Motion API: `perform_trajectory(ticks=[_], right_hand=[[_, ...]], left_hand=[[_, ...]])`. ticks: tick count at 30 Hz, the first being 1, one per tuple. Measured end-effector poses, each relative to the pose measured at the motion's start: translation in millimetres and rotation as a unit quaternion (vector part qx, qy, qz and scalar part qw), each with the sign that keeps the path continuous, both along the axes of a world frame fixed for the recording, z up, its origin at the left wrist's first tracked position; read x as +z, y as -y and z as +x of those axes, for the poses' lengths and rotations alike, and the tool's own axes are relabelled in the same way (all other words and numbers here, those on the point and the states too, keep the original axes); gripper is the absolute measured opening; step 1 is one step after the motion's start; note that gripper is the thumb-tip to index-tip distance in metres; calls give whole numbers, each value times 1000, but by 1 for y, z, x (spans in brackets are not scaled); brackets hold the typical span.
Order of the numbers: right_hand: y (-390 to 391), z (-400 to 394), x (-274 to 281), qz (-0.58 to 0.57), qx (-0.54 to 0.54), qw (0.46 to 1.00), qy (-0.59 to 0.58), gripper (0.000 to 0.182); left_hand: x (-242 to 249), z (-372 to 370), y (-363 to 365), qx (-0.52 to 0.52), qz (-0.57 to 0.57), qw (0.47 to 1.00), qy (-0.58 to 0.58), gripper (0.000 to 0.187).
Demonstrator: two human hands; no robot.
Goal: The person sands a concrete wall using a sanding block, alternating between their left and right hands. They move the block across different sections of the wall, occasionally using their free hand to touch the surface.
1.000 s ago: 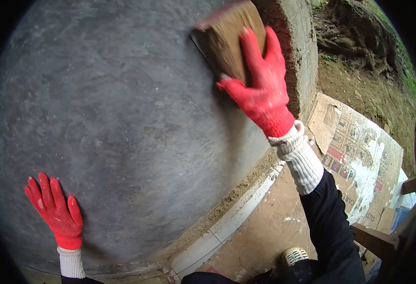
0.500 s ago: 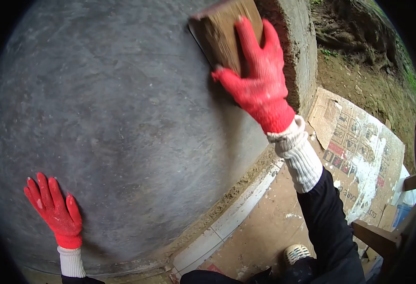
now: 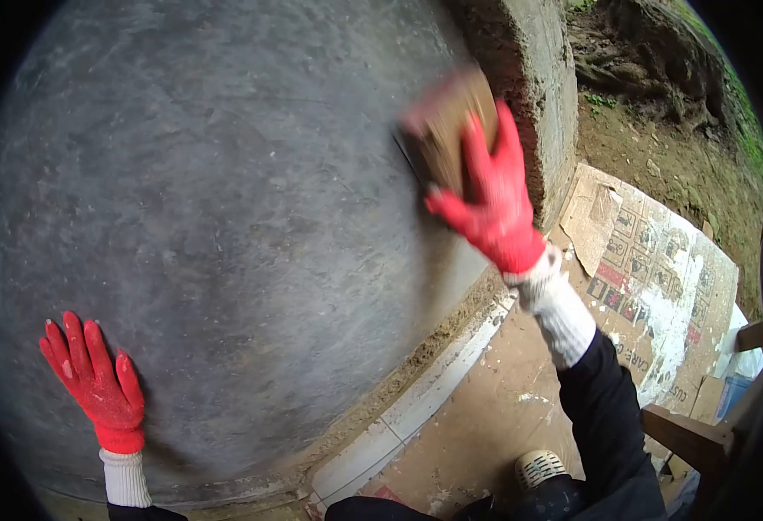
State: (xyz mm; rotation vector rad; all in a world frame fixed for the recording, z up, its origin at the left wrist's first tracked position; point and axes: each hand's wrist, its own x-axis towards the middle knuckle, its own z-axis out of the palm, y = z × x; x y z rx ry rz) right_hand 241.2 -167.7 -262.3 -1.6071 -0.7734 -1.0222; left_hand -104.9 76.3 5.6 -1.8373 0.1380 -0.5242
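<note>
The right hand (image 3: 496, 204) has its grip closed on a wooden block (image 3: 442, 135) near the grey wall's (image 3: 225, 217) upper right edge, thumb at one side and fingers over its back, likely so its face bears evenly. The left hand (image 3: 99, 382), spread wide, appears flat against the wall near its lower left edge, probably for balance.

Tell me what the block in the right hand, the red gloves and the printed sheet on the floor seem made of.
Block: probably bare wood; brown, streaked sides suggest grain, though it is blurred. Red gloves: perhaps rubber-coated fabric, with knit cuffs that show ribbing. Printed sheet: likely matte cardboard, brown with box-style print and white smears, possibly paint.
</note>
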Motion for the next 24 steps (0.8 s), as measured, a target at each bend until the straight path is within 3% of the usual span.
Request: perform_trajectory(ticks=[1,2,5,7,11,12,14,15,16,18,20,24], right_hand=[[0,8,40,48,32,997,57,79],[1,11,68,17,43,998,34,87],[-5,17,85,-14,-26,999,42,86],[-5,16,41,26,-19,996,80,80],[-5,-8,-152,-55,6,997,-45,98],[1,-19,-177,-95,14,990,-103,99],[7,-31,-166,-145,-16,977,-155,98],[3,-24,-144,-100,-11,989,-107,95],[-2,-13,-113,-55,-5,997,-62,91],[-5,-2,-28,-30,-7,999,-40,102],[-5,5,41,-1,9,1000,-9,94],[-8,8,43,18,-19,1000,4,87]], left_hand=[[0,0,0,-2,2,1000,2,52],[1,0,-1,-3,3,1000,1,52],[-1,-1,-3,5,-6,1000,10,51],[0,-1,-3,-1,-9,1000,10,50],[-1,-1,-1,-4,-2,1000,11,49],[-1,-1,0,-1,-6,1000,10,49],[1,1,0,-1,-3,1000,19,49],[1,1,1,1,-3,1000,13,50],[1,0,2,3,-3,1000,3,52],[1,0,0,-1,-1,1000,0,52],[1,0,-1,-5,-1,1000,-1,52],[0,-2,-1,11,-5,1000,9,49]])
